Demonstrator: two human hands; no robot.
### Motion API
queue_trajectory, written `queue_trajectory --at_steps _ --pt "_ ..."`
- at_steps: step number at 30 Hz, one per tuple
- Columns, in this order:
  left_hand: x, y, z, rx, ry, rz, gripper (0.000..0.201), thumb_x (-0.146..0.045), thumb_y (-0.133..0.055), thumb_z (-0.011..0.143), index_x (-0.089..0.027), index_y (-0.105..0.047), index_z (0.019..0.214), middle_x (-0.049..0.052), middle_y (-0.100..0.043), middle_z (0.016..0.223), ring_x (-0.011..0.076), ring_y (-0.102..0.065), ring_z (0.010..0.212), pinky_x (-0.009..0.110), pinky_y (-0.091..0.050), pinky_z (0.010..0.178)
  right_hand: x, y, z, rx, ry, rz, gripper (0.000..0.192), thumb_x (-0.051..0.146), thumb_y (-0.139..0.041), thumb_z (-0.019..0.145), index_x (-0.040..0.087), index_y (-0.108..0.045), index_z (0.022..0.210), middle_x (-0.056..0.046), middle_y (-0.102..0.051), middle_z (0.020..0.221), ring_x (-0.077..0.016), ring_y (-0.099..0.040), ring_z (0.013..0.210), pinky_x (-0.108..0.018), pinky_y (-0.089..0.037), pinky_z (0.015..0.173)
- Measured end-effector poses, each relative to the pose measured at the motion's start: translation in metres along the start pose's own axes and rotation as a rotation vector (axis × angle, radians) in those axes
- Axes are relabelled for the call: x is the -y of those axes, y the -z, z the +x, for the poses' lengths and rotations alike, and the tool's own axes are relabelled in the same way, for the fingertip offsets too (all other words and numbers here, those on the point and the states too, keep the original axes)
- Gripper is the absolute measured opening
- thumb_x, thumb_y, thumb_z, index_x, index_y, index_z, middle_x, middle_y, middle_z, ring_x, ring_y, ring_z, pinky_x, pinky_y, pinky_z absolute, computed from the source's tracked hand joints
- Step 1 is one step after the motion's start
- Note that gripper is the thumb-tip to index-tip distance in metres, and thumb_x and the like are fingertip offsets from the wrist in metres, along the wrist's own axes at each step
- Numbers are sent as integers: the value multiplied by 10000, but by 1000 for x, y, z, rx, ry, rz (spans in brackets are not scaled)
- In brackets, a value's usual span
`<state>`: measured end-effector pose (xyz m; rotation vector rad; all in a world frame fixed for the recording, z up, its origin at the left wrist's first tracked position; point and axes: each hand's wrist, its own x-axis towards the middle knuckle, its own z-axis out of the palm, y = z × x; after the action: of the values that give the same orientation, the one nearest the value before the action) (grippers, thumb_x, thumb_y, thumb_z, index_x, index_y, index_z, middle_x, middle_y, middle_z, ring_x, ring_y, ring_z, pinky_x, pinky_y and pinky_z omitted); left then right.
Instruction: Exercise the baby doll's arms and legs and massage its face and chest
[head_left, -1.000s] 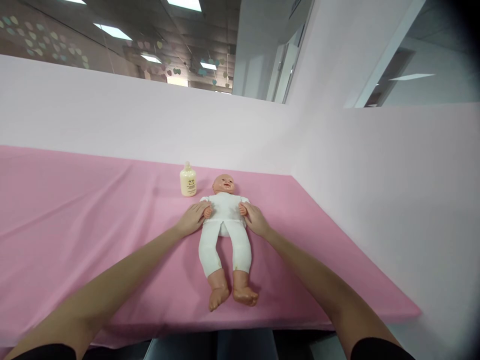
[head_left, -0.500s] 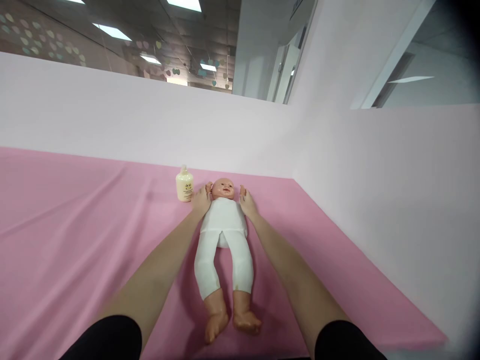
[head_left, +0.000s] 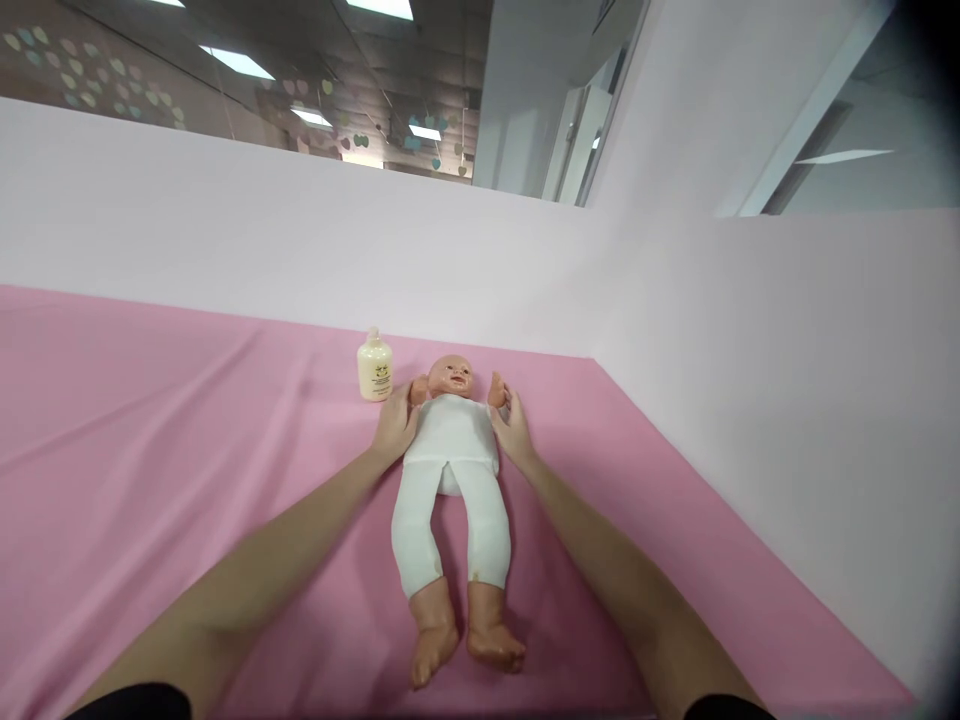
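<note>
A baby doll (head_left: 454, 435) in a white top and trousers lies on its back on the pink padded mat (head_left: 247, 450), head towards the wall, feet towards me. My left hand (head_left: 395, 425) is closed around the doll's arm on the left, just below its small hand. On the other side my right hand (head_left: 514, 428) grips the doll's other arm, thumb on the inner side, with the doll's palm showing above my fingers. Some of my fingertips are hidden behind the doll's arms. Just beyond my left hand stands a cream-coloured bottle (head_left: 375, 372) with a printed label, upright.
A white wall (head_left: 300, 230) runs along the mat's far edge, and another white wall (head_left: 825, 380) borders it on the right. Windows above both show ceiling lights and heart-shaped stickers. The mat has creases on the left.
Both my hands have drawn slightly back towards me and outwards, with my elbows spread wider. The doll's hands now show more above my fingers. The view has shifted slightly.
</note>
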<state>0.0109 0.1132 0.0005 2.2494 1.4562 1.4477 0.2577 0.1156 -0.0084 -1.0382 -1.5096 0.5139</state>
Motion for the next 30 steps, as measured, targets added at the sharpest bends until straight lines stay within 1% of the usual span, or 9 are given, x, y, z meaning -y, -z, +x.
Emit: queue_trajectory --at_steps 5,8,14,17,19,21,24,26,30 --pt "-6 23 -47 266 -156 65 427 -265 -408 887 -174 -493 1295 126 -526 1361 271 -424 1316 450 -313 1112 22 18 -49 225 213 -225 438 208 -499 847 244 -521 1283 -68 -575 1313 -232 -480 1280 -435 -335 1126" --pt "-9 28 -53 309 -140 106 447 -230 -395 877 -170 -489 1309 122 -493 1405 272 -388 1350 455 -296 1121 29 18 -56 230 220 -250 469 160 -449 841 243 -510 1299 -62 -558 1331 -224 -462 1294 -440 -322 1137" --pt "-20 14 -13 109 -24 34 387 -294 -375 923 -162 -510 1261 123 -611 1222 261 -549 1155 427 -407 1013 29 2 -27 119 158 -210 436 242 -480 860 224 -515 1294 -79 -587 1292 -227 -521 1211 -405 -377 1083" --pt "-16 -2 16 -23 118 -43 393 -305 -365 936 -156 -485 1279 126 -618 1206 249 -575 1129 402 -445 969 21 -9 -2 24 66 -152 428 303 -475 877 209 -515 1292 -94 -595 1288 -229 -543 1192 -393 -398 1052" --pt "-8 -13 35 -46 246 -42 386 -318 -349 946 -149 -492 1263 138 -622 1208 256 -583 1137 402 -455 953 13 -15 16 -19 -16 -112 407 338 -462 884 195 -532 1258 -100 -614 1258 -225 -569 1156 -375 -426 1010" --pt "2 -22 51 0 380 17 385 -336 -329 954 -144 -516 1231 159 -624 1212 280 -594 1133 420 -463 928 2 -19 32 -46 -133 -120 376 367 -447 883 183 -563 1191 -96 -648 1188 -219 -604 1083 -348 -457 941" --pt "20 -30 69 156 534 129 408 -384 -336 954 -139 -567 1186 192 -642 1189 329 -612 1113 451 -464 897 -19 -21 51 -75 -302 -199 332 396 -450 860 171 -615 1040 -73 -695 1004 -211 -629 931 -313 -472 829" --pt "31 -34 74 231 574 151 422 -412 -348 949 -146 -598 1162 196 -664 1151 342 -619 1105 452 -463 890 -32 -19 60 -75 -365 -227 321 419 -460 840 163 -637 915 -57 -693 850 -207 -624 828 -299 -467 760" --pt "45 -41 73 239 592 158 475 -474 -315 951 -156 -616 1136 184 -678 1126 333 -616 1112 432 -466 887 -47 -15 66 -53 -442 -221 361 462 -460 829 153 -638 773 -54 -655 693 -203 -605 703 -293 -447 666"
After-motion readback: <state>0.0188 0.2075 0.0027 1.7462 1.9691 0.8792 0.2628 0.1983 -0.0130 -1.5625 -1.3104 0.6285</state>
